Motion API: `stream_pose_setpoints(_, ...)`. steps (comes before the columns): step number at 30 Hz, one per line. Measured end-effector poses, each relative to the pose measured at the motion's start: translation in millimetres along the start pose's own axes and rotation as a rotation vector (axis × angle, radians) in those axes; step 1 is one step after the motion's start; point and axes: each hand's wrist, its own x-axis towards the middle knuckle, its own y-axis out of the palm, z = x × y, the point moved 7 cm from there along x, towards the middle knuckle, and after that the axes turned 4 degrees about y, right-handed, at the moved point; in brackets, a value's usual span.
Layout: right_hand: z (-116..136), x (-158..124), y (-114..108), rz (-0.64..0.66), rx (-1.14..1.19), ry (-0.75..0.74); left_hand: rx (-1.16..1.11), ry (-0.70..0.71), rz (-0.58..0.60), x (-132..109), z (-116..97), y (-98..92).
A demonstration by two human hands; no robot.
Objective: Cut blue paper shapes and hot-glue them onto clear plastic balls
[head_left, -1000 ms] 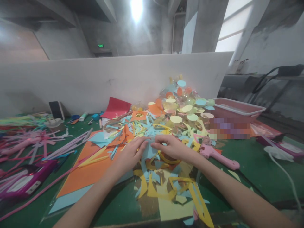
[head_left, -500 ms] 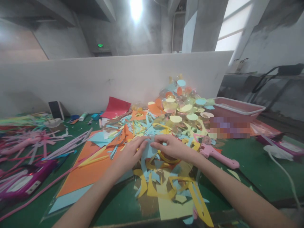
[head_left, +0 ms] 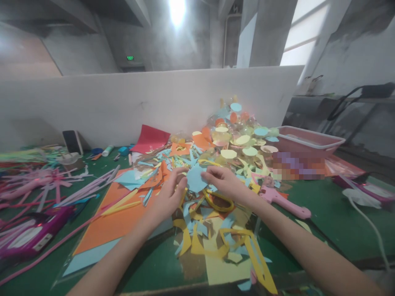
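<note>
Over the scrap pile at the middle of the table, a light blue paper disc [head_left: 196, 179] with slightly angular edges faces me. My right hand [head_left: 222, 181] pinches its right edge between thumb and fingers. At the opposite edge is my left hand [head_left: 173, 191], its thumb and curled fingers meeting the disc's left side. Whatever lies behind the disc is hidden. Yellow paper offcuts [head_left: 219, 201] and light blue scraps lie just below the hands. A pink glue gun [head_left: 285, 203] rests beside my right forearm.
Behind the hands, clear plastic balls with coloured paper discs [head_left: 243, 140] are heaped against a white partition [head_left: 123, 102]. A pink basin [head_left: 308, 142] stands right. Orange sheets [head_left: 123, 218], pink strips and a purple device [head_left: 37, 232] lie left. A phone [head_left: 73, 142] leans at the back.
The blue disc has tilted up and now shows its flat face. My hands have moved apart slightly, to either side of it. The clear, shiny piece between my fingers is no longer visible.
</note>
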Motion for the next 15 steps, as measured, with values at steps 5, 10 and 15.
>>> stream_pose_setpoints(5,0,0,-2,-0.038,0.027,-0.008,0.036,-0.006,0.023,1,-1,0.6)
stream_pose_setpoints(10,1,0,-1,-0.041,0.010,-0.008,-0.053,-0.076,0.112,1,4,8.3)
stream_pose_setpoints(15,2,1,-2,-0.041,0.006,-0.011,-0.140,-0.096,0.097,4,2,7.4)
